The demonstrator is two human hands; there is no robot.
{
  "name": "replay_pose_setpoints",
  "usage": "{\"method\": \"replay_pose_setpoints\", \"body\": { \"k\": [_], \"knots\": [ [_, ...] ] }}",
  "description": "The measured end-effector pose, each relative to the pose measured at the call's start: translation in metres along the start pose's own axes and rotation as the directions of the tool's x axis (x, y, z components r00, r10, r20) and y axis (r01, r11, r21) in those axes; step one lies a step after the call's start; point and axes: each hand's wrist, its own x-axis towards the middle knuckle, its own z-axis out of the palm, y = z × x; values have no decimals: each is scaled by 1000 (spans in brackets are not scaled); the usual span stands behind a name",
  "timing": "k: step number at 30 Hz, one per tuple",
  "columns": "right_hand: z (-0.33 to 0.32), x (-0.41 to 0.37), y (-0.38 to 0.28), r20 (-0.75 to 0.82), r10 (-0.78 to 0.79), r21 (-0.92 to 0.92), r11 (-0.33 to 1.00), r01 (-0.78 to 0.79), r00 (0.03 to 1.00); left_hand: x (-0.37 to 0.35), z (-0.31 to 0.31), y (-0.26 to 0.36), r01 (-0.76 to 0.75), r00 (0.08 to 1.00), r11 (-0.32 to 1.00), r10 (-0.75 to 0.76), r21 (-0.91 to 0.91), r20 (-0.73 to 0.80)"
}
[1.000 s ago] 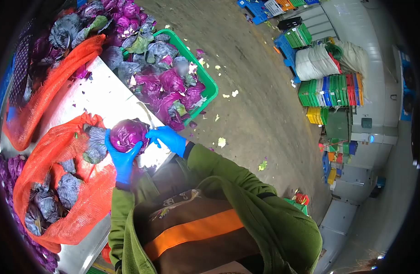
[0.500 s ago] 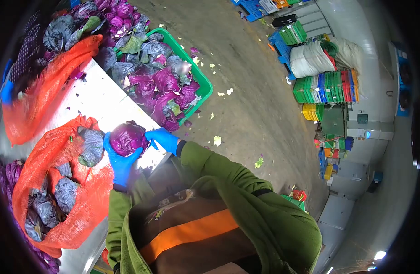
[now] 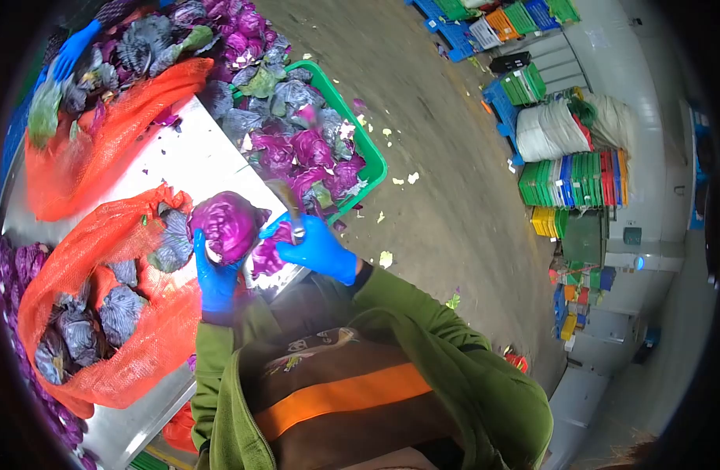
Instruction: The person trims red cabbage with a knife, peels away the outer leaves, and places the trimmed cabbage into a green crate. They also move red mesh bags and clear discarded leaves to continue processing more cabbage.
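Observation:
A round red cabbage (image 3: 225,225), its outside shiny purple, rests in my left hand (image 3: 216,283), whose fingers cup it from below and the near side. Just right of it is my right hand (image 3: 322,249), closed around what looks like a knife (image 3: 288,197), its blade smeared by motion. A loose purple cabbage leaf (image 3: 267,257) shows at the right thumb and fingers, over the corner of the white board (image 3: 207,157). Left of the held cabbage, an orange mesh sack (image 3: 160,333) lies open with several cabbages in dull outer leaves inside.
A green crate (image 3: 373,160) heaped with purple leaves stands beyond the board. A second orange mesh sack (image 3: 113,149) lies at the upper left, near another person's blue-gloved hand (image 3: 76,51). Leaf scraps dot the floor (image 3: 446,211); stacked crates (image 3: 571,180) line the far wall.
My right hand has drawn away from the cabbage to the right, and a loose leaf now shows beside it. The other person's gloved hand has moved up over the leaf heap.

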Motion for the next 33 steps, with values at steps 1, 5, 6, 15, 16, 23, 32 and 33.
{"method": "replay_pose_setpoints", "body": {
  "k": [1,5,6,15,16,23,32,33],
  "knots": [
    [-7,-4,-11,8,-44,-34,998,44,999,-4,5,6,116,991,985,-107,-127,79],
    [-35,6,12,-299,-203,-396,915,72,933,-20,-15,15,261,932,930,-173,-259,320],
    [-37,8,7,-286,-402,-708,700,91,870,-17,-34,13,225,931,953,-148,-204,335],
    [40,4,-26,132,-86,-258,959,118,988,26,-200,10,-198,851,846,-101,495,515],
    [44,3,-32,176,-91,-344,927,148,980,22,-207,10,-199,852,846,-100,494,515],
    [93,-15,-30,258,-159,-598,748,287,953,-72,-95,66,103,862,888,-304,448,406],
    [127,-34,2,385,-281,-685,552,476,879,-123,-105,76,102,880,902,-278,419,385],
    [128,-29,8,272,-300,-594,695,405,914,-129,-110,75,89,889,908,-258,410,378]
  ]
}}
